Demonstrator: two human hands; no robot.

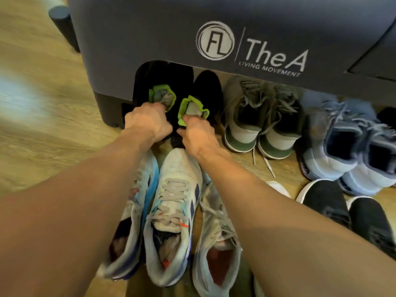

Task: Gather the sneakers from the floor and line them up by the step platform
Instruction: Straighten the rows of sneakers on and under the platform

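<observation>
Black sneakers (pixel 192 91) with green-lined openings are sitting side by side, toes tucked into the arched gap at the bottom of the dark grey step platform (pixel 150 28). The left hand (pixel 147 122) is gripping the heel opening of the left shoe, fingers hooked inside, and the right hand (pixel 197 133) is pinching the green collar of the right one. Just beside them to the right, grey-and-green sneakers (pixel 263 123) and then blue sneakers (pixel 347 146) are lining the platform. White-and-blue sneakers (pixel 171 211) are lying on the wooden floor (pixel 42 125) under the forearms, and another black pair (pixel 347 211) is resting at lower right.
</observation>
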